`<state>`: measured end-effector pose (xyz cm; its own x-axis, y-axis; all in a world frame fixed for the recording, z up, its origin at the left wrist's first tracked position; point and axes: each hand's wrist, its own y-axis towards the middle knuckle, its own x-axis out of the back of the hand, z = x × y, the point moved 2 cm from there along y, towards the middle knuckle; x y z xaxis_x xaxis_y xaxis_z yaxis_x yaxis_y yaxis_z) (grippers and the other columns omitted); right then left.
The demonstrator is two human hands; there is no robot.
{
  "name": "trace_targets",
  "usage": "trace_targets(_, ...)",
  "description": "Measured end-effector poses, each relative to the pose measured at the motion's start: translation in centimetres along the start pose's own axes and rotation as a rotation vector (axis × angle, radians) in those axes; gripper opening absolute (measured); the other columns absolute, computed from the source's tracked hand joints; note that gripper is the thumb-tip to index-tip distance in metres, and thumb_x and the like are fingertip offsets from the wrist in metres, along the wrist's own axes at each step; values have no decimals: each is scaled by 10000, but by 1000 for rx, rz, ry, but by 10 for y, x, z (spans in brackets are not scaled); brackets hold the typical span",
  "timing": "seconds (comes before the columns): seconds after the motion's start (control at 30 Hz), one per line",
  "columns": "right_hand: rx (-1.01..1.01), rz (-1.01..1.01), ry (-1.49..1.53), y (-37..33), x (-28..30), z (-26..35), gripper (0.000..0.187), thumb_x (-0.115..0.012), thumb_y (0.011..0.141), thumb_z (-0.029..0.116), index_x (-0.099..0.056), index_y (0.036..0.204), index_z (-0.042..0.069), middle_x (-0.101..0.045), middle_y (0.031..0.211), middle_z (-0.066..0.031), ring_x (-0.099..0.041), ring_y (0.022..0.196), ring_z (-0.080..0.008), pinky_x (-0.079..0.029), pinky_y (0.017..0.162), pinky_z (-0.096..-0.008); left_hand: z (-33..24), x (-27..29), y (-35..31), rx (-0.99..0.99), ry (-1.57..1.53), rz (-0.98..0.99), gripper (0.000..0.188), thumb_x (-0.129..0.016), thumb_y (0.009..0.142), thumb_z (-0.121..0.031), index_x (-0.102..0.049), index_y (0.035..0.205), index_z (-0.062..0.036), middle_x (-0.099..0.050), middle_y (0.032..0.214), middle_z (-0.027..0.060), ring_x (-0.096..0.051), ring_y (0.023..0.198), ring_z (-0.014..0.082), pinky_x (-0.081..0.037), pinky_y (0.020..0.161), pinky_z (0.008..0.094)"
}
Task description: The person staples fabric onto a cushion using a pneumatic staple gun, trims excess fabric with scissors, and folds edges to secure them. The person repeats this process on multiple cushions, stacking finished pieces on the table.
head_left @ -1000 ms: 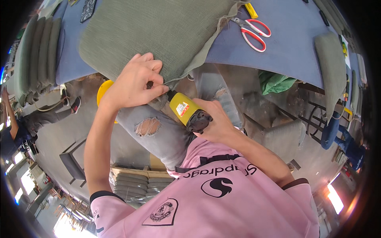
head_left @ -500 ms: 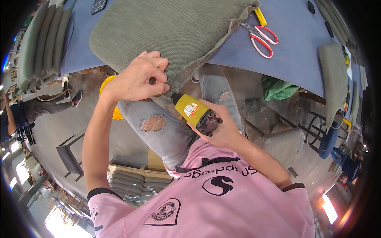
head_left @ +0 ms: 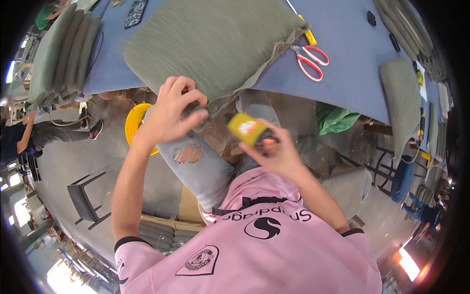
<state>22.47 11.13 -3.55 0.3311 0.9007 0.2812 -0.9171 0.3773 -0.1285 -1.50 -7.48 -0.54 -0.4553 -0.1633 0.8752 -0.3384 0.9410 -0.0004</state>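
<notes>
A grey-green fabric-covered cushion (head_left: 210,44) lies on the blue-topped table, its near corner sticking out past the front edge. Loose, frayed fabric runs along its right side. My left hand (head_left: 171,110) is over that near corner, fingers bent and thumb apart, with nothing visible in it. In my right hand (head_left: 284,154) is a yellow-and-black staple gun (head_left: 244,128), blurred by motion. It is held above my lap, apart from the cushion. Its underside and most of my grip are hidden.
Red-and-white-handled scissors (head_left: 310,63) and a yellow-handled tool (head_left: 310,37) lie right of the cushion. A phone (head_left: 135,13) is at the far left. Cushions (head_left: 61,59) stand in a row on the left. Green cloth (head_left: 335,118) hangs under the table, and a yellow round object (head_left: 132,128) is near my left knee.
The staple gun has drawn back from the cushion's corner, toward the right. My left hand has loosened from the fabric, its thumb and fingers now apart.
</notes>
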Motion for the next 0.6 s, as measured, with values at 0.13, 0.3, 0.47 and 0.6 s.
trace_targets(0.13, -260, -211, -123, 6, 105, -7, 559, -901, 911, 227, -686, 1349, -43, -788, 1042, -97, -691, 871, -65, -566, 762, -281, -33, -22, -31, 221, 313, -214, 882, -886, 785, -412, -531, 1577, -255, -258, 1729, 244, -248, 1571, 522, -309, 1239, 563)
trace_targets(0.3, -132, -377, -820, 53, 236, -28, 625, -822, 929, 276, -601, 1423, -36, -752, 1215, -266, -729, 1108, -450, -563, 963, -465, -45, -43, -31, 369, 298, -211, 1091, -912, 756, -379, -375, 1700, -262, -137, 1792, 273, -124, 1627, 561, -277, 1272, 627)
trace_targets(0.47, 120, -483, -1017, 66, 274, -65, 629, -780, 955, 306, -582, 1485, 32, -652, 1439, -209, -623, 1305, -426, -480, 1123, -492, -51, -51, -26, 374, 352, -225, 1092, -898, 782, -380, -338, 1711, -248, -160, 1780, 286, -169, 1603, 587, -302, 1255, 625)
trace_targets(0.6, 221, -432, -460, 71, 194, -22, 388, -771, 991, 232, -707, 1308, 17, -761, 1247, -156, -723, 1140, -269, -551, 980, -403, -57, -57, -39, 456, 477, -169, 1157, -939, 742, -304, -317, 1715, -260, -192, 1767, 286, -217, 1588, 590, -339, 1240, 613)
